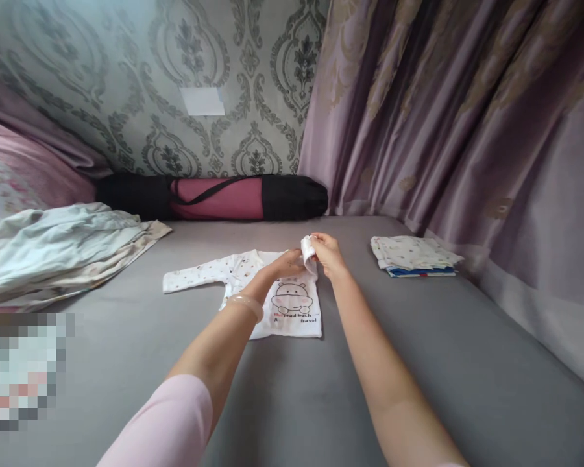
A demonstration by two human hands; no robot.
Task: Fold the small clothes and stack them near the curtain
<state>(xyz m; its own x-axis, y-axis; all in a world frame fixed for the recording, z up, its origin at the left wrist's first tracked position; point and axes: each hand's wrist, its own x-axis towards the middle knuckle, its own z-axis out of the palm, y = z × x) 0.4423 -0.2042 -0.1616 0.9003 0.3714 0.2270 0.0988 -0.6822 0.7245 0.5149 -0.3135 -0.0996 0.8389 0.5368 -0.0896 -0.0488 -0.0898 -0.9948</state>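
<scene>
A small white baby shirt (pixel 267 292) lies spread on the grey bed sheet, with a cartoon hippo and lettering on its front. Its left-hand sleeve, dotted with small prints, stretches out flat. The other sleeve (pixel 308 253) is bunched up and raised off the sheet. My right hand (pixel 327 253) pinches this sleeve between thumb and fingers. Close beside it, my left hand (pixel 289 263) is closed at the base of the same sleeve, over the shirt's shoulder; its fingertips are partly hidden by the cloth. A pale bangle (pixel 247 305) circles my left wrist.
Folded baby clothes (pixel 413 254) sit in a stack at the right. A loose pile of pale clothes (pixel 63 243) lies at the left. Along the wall rests a long black and dark-pink bag (pixel 219 198). Purple curtains (pixel 418 117) hang at the right. The lower left corner is pixelated.
</scene>
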